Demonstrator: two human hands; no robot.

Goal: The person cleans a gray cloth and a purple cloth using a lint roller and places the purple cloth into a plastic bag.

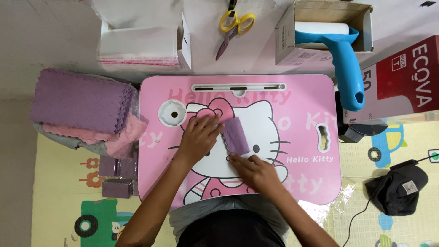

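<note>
Your left hand [199, 133] lies flat, fingers spread, pressing the left edge of the small purple cloth [236, 135]; no pinch, just palm and fingertip pressure. Right hand [256, 173] touches the cloth's lower corner w/ fingertips, grip not closed around anything. The cloth sits folded, mid pink lap-desk surface [297, 91], just right of the left hand. Judging by that, you're mid-fold: keep the left hand pinning so the cloth doesn't slide, run the right along the crease, edges lined up before pressing. The stack of purple and pink cloths [84, 103] is well to the left, off the surface. Scissors [233, 27] and blue lint roller [343, 55] lie beyond; leave them.
</note>
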